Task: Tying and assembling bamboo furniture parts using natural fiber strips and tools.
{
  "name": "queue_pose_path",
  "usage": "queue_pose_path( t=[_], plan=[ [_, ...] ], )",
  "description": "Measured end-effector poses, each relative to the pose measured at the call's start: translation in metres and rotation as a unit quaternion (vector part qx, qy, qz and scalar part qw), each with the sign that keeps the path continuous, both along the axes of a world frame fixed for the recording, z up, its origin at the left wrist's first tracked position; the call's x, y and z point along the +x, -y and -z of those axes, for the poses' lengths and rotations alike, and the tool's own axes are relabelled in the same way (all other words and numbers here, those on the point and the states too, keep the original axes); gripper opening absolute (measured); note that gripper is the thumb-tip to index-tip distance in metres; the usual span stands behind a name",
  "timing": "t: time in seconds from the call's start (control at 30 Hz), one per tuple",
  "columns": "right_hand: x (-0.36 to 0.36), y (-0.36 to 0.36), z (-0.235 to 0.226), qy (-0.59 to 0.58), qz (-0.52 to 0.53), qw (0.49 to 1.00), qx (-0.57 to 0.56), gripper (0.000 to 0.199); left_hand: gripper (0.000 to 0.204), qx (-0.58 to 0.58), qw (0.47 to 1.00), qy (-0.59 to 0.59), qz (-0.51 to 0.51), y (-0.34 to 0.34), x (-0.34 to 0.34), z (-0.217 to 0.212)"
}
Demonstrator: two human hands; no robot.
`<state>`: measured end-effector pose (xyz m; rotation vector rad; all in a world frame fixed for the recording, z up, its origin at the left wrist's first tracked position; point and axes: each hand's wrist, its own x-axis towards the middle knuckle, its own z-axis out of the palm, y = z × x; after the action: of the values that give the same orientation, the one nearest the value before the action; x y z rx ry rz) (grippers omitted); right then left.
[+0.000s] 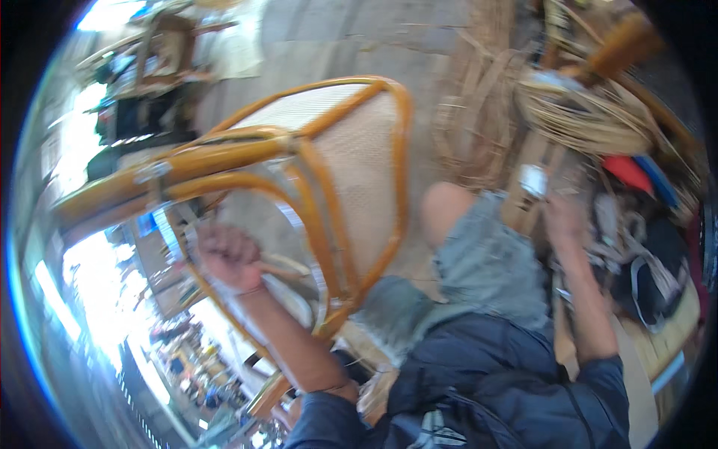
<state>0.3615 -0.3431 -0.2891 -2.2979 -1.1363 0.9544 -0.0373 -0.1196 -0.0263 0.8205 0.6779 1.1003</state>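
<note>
Head view shows the glossy orange-brown cane chair (359, 161) at left, its frame (402, 150) seemingly joined, remaining work unclear, while curled left hand (229, 256) near it and blurred right hand (566, 217) are apart, their holds I cannot tell.

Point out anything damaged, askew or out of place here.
The cane strips lie loose and untidy on the floor, beside a neater coil. The rattan frame shows no plain breakage, though blur hides fine detail.
</note>
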Motion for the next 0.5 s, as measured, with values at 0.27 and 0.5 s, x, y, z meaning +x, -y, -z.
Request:
queue_pose_path(
  t=[0.27, 0.5],
  plan=[
    [0.017, 0.009, -0.033, -0.14, 0.078, 0.987, 0.009, 0.01, 0.036, -0.058, 0.998, 0.012, -0.033, 0.007, 0.023, 0.007],
    [-0.102, -0.157, -0.126, -0.396, -0.007, 0.853, 0.339, 0.012, 0.037, -0.062, 0.996, 0.006, -0.058, 0.004, 0.019, 0.003]
  ],
)
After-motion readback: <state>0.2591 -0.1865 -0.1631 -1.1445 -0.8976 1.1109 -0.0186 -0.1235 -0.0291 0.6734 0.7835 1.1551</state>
